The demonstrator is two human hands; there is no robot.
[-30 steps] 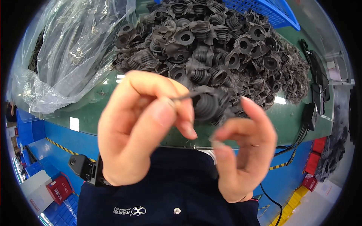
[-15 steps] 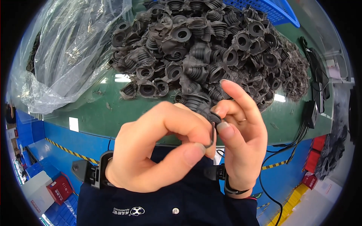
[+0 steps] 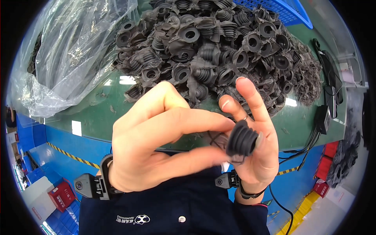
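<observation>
A black ribbed rubber bellows (image 3: 242, 140) is held up between my hands in front of my chest, its open end turned to the right. My left hand (image 3: 152, 137) pinches the left end of it between thumb and forefinger. Thin dark strands of rubber flash (image 3: 217, 140) hang in that pinch, somewhat blurred. My right hand (image 3: 260, 152) supports the bellows from the right, with the thumb tip at its open end. Two of the right fingers stretch upward; the rest are partly hidden behind the part. Beyond my hands lies a big pile of similar bellows (image 3: 203, 51) with ragged flash.
The pile rests on a green table (image 3: 98, 125). A clear plastic bag (image 3: 74, 58) covers the left side, and a blue basket (image 3: 290, 13) stands at the far right. Black cables and a small black box (image 3: 322, 119) run along the right edge.
The bellows has swung round to the right, its open end now facing right. My left hand has followed it rightward, and my right thumb has shifted onto that end.
</observation>
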